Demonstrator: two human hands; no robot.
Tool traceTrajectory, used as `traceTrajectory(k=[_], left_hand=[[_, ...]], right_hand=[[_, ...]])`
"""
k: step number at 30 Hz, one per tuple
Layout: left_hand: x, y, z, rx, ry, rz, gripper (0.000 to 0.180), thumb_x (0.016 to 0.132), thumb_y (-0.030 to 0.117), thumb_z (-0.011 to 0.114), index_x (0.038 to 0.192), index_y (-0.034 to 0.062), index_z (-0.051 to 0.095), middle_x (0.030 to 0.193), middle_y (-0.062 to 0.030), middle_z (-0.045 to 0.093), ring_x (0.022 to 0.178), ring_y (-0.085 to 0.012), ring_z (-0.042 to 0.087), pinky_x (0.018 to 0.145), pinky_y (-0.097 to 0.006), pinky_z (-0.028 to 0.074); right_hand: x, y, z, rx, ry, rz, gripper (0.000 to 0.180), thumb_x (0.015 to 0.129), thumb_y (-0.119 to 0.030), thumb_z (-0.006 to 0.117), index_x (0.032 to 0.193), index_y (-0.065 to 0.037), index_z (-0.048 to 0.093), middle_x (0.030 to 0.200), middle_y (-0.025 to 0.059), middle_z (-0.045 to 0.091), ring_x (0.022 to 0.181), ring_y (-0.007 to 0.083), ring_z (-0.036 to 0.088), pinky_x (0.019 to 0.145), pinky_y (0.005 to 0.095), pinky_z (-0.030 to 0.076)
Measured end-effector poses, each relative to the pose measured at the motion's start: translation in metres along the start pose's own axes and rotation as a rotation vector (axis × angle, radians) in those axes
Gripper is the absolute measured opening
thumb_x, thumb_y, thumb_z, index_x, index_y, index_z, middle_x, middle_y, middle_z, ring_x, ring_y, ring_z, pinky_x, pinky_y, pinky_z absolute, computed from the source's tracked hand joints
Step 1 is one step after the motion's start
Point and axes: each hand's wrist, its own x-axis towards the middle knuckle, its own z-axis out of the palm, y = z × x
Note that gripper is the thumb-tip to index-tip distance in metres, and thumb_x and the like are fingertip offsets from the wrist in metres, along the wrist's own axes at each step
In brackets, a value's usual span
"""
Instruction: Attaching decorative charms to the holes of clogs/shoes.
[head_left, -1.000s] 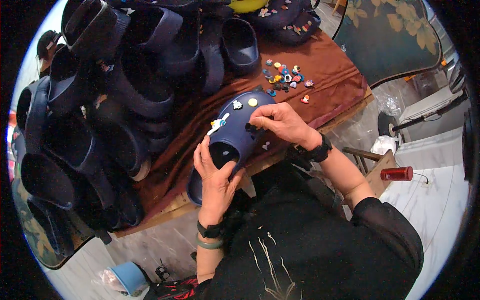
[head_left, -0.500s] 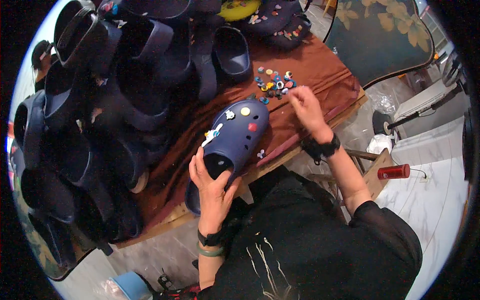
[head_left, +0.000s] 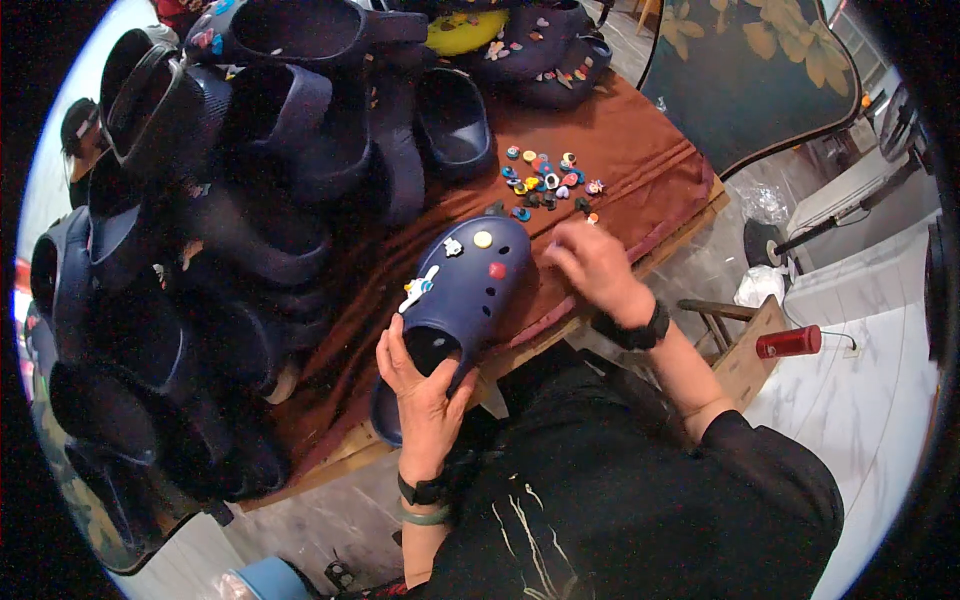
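On brown cloth (head_left: 640,170), perforated rubbery clog (head_left: 460,290)

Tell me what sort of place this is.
Probably a small workshop or stall where clogs get decorated. Dark blue clogs are heaped on a table under a brown cloth, small coloured charms lie loose, and the left hand holds a clog already fitted with some.

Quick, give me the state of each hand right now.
Left hand: closed on the heel end of the blue clog.
Right hand: fingers curled over the brown cloth; whether it holds anything cannot be told.
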Motion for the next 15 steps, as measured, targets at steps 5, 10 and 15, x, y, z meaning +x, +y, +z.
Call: traceTrajectory(k=[5,10,15], left_hand=[[0.001,-0.001,-0.001,0.047,-0.023,0.008,0.022,0.073,0.01,0.081,0.092,0.0062,0.07,0.16,-0.026,0.016,0.144,-0.0471,0.016,0.115,-0.051,0.023],[-0.001,0.002,-0.004,0.051,-0.003,0.015,0.023,0.072,0.01,0.082,0.092,0.0059,0.07,0.159,-0.0266,0.016,0.143,-0.0475,0.017,0.115,-0.051,0.024],[0.002,0.002,0.001,0.074,-0.021,0.002,0.026,0.072,0.01,0.082,0.094,0.0055,0.07,0.16,-0.0276,0.014,0.143,-0.0482,0.017,0.116,-0.051,0.024]], right_hand=[[0.032,-0.008,-0.013,0.112,0.036,-0.152,0.032,0.081,-0.015,0.075,0.11,-0.004,0.065,0.114,0.0136,0.061,0.109,0.0337,0.057,0.094,0.0418,0.047],[0.052,-0.028,0.008,0.369,-0.372,-0.394,0.042,0.082,-0.025,0.077,0.122,-0.014,0.067,0.142,0.0128,0.05,0.138,0.0362,0.036,0.115,0.0474,0.029],[0.054,-0.011,0.029,0.562,-0.481,-0.228,0.033,0.084,-0.021,0.075,0.117,-0.017,0.073,0.143,0.0044,0.053,0.139,0.0336,0.034,0.116,0.0463,0.026]])
